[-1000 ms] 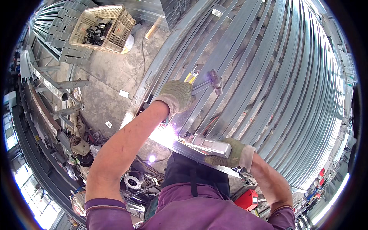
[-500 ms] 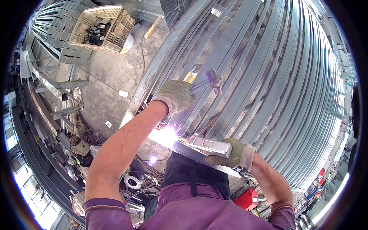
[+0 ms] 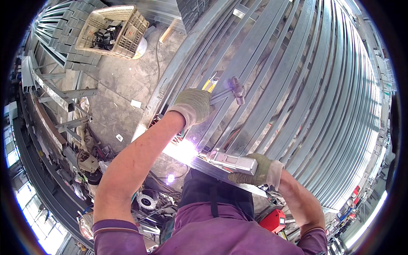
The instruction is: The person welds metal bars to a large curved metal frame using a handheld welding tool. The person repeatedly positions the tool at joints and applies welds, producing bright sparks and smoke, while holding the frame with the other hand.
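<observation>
My left hand (image 3: pixel 192 106), in a green knitted glove with a pale cuff, is closed around the handle of a hammer (image 3: pixel 238 91) above the metal bars. The hammer's steel head points to the right. In my gloved right hand (image 3: pixel 262 170) is a silver, box-shaped handheld welding torch (image 3: pixel 233 162), its front end pointing left. A glaring white-violet weld flash (image 3: pixel 183 149) burns left of the torch, at the frame's near edge and below my left hand. The glare hides the torch tip and the joint. A yellow-edged tool (image 3: pixel 210 84) lies on the bars just beyond my left hand.
Long galvanized bars (image 3: pixel 293 85) lie side by side across the right. A beige plastic crate (image 3: pixel 132 40) with dark parts stands at the back left. Metal stands (image 3: pixel 70 95) and stacked profiles (image 3: pixel 63 36) are at the left. A red box (image 3: pixel 273 221) sits near my right elbow.
Both hands keep their places and grips, and the weld flash still burns. The picture has shifted only very slightly.
</observation>
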{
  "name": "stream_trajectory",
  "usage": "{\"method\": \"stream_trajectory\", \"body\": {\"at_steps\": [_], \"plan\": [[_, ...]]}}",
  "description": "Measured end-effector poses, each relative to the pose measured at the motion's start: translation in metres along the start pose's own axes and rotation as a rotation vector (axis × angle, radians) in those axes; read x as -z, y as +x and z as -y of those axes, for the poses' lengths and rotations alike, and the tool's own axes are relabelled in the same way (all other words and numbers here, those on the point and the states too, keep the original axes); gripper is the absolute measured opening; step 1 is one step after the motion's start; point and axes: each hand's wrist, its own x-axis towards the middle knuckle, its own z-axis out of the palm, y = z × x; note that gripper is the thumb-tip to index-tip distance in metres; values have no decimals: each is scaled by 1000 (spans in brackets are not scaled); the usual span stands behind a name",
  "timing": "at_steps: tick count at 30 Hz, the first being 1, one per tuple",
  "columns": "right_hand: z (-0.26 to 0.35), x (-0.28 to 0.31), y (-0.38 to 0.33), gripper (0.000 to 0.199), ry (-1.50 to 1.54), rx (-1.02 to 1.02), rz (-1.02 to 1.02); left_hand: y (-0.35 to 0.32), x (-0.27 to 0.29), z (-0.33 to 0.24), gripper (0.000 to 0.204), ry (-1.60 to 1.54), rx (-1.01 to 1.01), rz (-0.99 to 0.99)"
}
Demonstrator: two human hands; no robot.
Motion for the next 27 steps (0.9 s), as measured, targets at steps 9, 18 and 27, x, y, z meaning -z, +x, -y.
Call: {"method": "stream_trajectory", "body": {"at_steps": [9,18,27], "plan": [[-12,-2,0,75,78,19,12,-1,1,-1,45,21,16,25],[-27,-4,5,73,29,75,6,-1,0,-1,47,-7,21,19],[-20,-2,-2,76,80,21,18,1,-1,1,46,15,3,21]]}}
